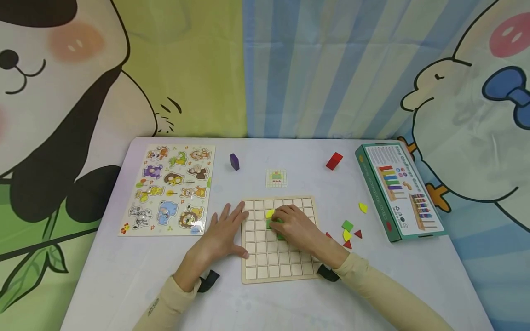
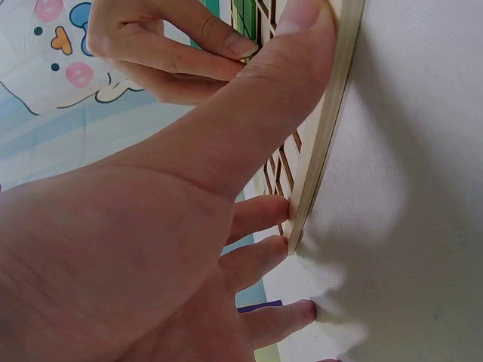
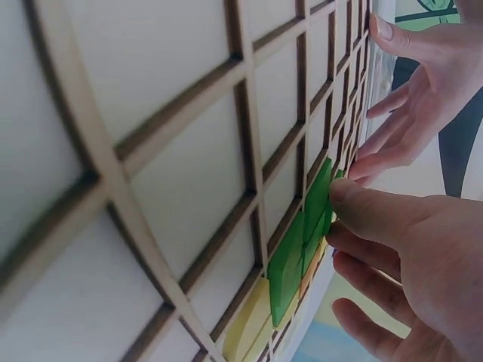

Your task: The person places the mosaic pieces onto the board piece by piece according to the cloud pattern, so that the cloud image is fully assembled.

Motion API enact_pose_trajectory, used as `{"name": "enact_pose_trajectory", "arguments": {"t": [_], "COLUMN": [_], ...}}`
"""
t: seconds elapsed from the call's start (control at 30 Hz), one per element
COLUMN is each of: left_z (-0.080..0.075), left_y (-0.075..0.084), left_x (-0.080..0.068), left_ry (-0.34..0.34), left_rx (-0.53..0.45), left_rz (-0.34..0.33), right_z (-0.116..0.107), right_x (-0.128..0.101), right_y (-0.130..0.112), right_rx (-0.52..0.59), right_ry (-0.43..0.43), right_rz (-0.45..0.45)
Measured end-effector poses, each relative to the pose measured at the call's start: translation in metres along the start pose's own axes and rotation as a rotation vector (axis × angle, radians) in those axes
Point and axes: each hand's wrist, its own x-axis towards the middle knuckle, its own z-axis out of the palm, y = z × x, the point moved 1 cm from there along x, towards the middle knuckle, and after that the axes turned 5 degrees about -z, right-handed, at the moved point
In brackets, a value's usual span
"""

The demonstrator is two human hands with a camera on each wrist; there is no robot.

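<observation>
A wooden grid board (image 1: 262, 260) lies on the table. My left hand (image 1: 223, 234) rests along its left edge, fingers spread, thumb on the rim. Over the upper middle of the board, my right hand (image 1: 296, 227) pinches a green tile (image 3: 318, 192) between thumb and fingers, down at the grid. Next to it, more green tiles (image 3: 285, 264) and a yellow tile (image 3: 247, 320) sit in the squares. The right hand partly covers these tiles in the head view. A small pattern card (image 1: 276, 178) lies behind the board.
Loose yellow, green and red pieces (image 1: 347, 225) lie right of the board. A boxed game (image 1: 401, 193) stands at the right, an animal puzzle sheet (image 1: 167, 188) at the left. Toward the back are a purple block (image 1: 234, 162) and a red block (image 1: 334, 161).
</observation>
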Motion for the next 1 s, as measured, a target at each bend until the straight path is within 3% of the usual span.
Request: {"name": "enact_pose_trajectory", "arguments": {"t": [0.3,0.57,0.8,1.0], "left_z": [-0.001,0.0,0.0,0.0], "left_y": [0.001,0.0,0.0,0.001], "left_x": [0.0,0.0,0.0,0.0], "left_ry": [0.002,0.0,0.007,0.004], "left_rx": [-0.002,-0.01,-0.014,-0.007], "left_rz": [0.006,-0.006,-0.009,-0.006], "right_z": [0.001,-0.008,-0.028,-0.042], "right_x": [-0.005,-0.01,-0.03,-0.073], "right_y": [-0.005,-0.006,0.016,0.042], "right_rx": [-0.018,0.032,0.084,0.028], "right_ry": [0.003,-0.006,0.061,0.073], "right_rz": [-0.007,0.007,0.129,0.269]}}
